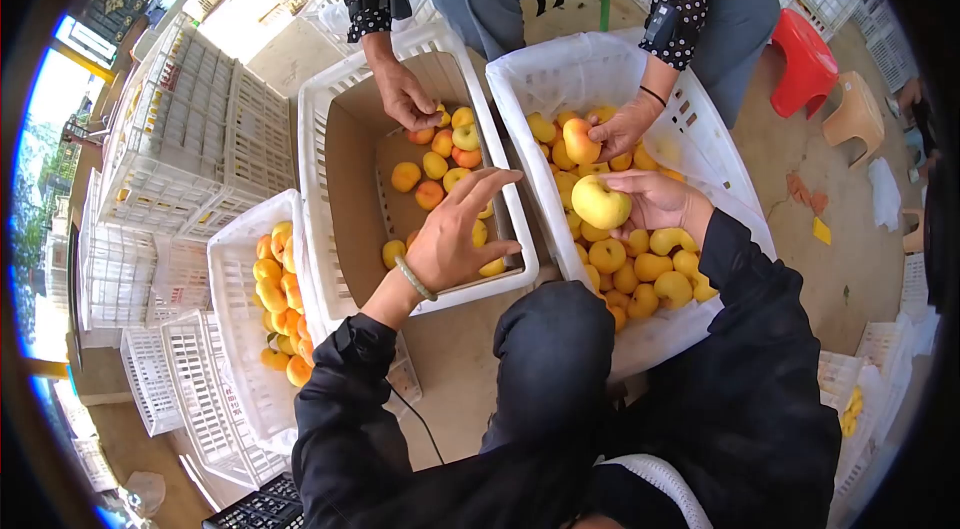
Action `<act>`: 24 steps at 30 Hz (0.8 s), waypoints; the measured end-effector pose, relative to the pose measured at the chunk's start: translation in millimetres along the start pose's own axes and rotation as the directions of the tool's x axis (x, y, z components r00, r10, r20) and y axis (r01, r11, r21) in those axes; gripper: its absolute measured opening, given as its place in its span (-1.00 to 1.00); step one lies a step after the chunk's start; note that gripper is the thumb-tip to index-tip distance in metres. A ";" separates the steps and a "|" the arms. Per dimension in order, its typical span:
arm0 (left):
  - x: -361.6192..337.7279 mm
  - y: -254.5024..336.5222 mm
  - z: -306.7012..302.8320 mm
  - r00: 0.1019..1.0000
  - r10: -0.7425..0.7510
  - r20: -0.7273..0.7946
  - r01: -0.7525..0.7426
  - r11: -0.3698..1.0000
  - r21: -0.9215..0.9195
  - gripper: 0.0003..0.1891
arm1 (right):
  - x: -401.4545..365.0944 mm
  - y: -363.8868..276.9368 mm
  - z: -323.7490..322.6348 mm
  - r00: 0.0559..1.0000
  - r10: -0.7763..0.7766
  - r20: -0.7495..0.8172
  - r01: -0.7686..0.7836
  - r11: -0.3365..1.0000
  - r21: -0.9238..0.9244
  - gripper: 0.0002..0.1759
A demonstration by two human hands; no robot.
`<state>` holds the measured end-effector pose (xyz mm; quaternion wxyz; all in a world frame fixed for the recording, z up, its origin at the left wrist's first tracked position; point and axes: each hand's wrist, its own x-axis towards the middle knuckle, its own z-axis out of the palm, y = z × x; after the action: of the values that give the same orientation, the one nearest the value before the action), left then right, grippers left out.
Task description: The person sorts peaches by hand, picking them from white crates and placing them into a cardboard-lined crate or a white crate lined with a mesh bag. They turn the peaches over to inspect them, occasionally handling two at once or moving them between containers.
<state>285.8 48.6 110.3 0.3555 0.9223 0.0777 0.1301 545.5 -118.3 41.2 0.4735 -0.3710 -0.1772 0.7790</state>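
Note:
My right hand (662,201) grips a pale yellow peach (600,202) above the right crate (722,134), which has a white liner and many yellow peaches (655,267). Fingers spread, my left hand (450,237) hovers over the near right side of the middle crate (312,144) and holds nothing. Cardboard (350,164) lines that crate, and several yellow and orange peaches (430,193) lie at its bottom, some hidden behind my hand. A bracelet (413,279) circles my left wrist.
Opposite me sits a co-worker, one hand (625,126) holding an orange-yellow peach (580,141), the other (405,96) over the middle crate. Orange peaches (270,274) fill a crate at left. Stacked white crates (185,129) stand beyond it; a red stool (803,64) is at right.

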 end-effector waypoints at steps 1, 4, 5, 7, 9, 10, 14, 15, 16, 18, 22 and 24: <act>10.2 14.6 4.7 0.997 0.079 0.000 -0.079 0.996 -0.037 -0.19 | -0.9 -4.6 10.2 1.000 0.005 0.004 -0.005 1.000 -0.015 -0.52; 35.8 30.8 28.4 0.971 0.234 -0.055 -0.239 0.964 -0.113 -0.28 | 10.6 4.5 36.2 0.939 -0.031 0.344 -0.045 0.977 0.211 -0.36; 39.5 30.9 28.3 0.972 0.227 -0.053 -0.232 0.962 -0.144 -0.32 | 13.0 4.4 41.3 0.936 -0.028 0.350 -0.054 0.973 0.223 -0.36; 32.0 29.9 16.7 0.998 -0.062 -0.030 0.048 0.937 -0.347 -0.40 | 6.6 -3.4 49.0 0.952 0.063 0.300 -0.070 0.997 0.012 -0.32; 17.0 -2.0 -0.8 0.977 -0.178 0.119 0.213 0.857 -0.470 -0.44 | -0.1 -1.1 35.7 0.984 0.069 -0.167 -0.136 0.891 -0.433 -0.36; 7.8 -25.9 -10.0 0.972 -0.160 0.170 0.214 0.901 -0.376 -0.46 | 4.5 11.2 16.0 0.958 0.042 -0.282 -0.235 0.678 -0.697 -0.39; -36.0 -136.5 -20.5 0.650 -0.612 0.450 0.750 0.611 -0.252 -0.46 | 22.0 71.8 -41.5 0.919 -0.104 -0.381 -0.394 -0.182 -0.901 -0.34; -45.7 -159.9 -16.2 0.614 -0.633 0.471 0.778 0.584 -0.230 -0.46 | 26.7 84.4 -49.7 0.933 -0.104 -0.345 -0.361 -0.229 -0.904 -0.32; -55.5 -180.8 -13.1 0.568 -0.670 0.479 0.814 0.544 -0.204 -0.46 | 32.3 92.3 -50.6 0.930 -0.053 -0.364 -0.361 -0.317 -0.877 -0.25; -60.2 -206.9 -7.3 0.537 -0.628 0.562 0.834 0.495 -0.244 -0.34 | 36.8 104.1 -39.1 0.926 -0.054 -0.374 -0.360 -0.426 -0.830 -0.19; -38.1 -230.1 2.0 0.482 -0.600 0.639 0.805 0.591 -0.053 -0.30 | 42.8 126.2 -51.8 0.934 -0.169 -0.316 -0.357 -0.507 -0.784 -0.20; -29.4 -240.2 13.4 0.376 -0.661 0.650 0.814 0.571 0.109 -0.31 | 41.7 115.8 -47.1 0.936 -0.114 -0.334 -0.346 -0.480 -0.806 -0.22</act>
<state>249.5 209.7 -67.1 0.4825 0.7251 0.3445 -0.3505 498.9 -142.2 -79.7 -0.1513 -0.7119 -0.6433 0.2378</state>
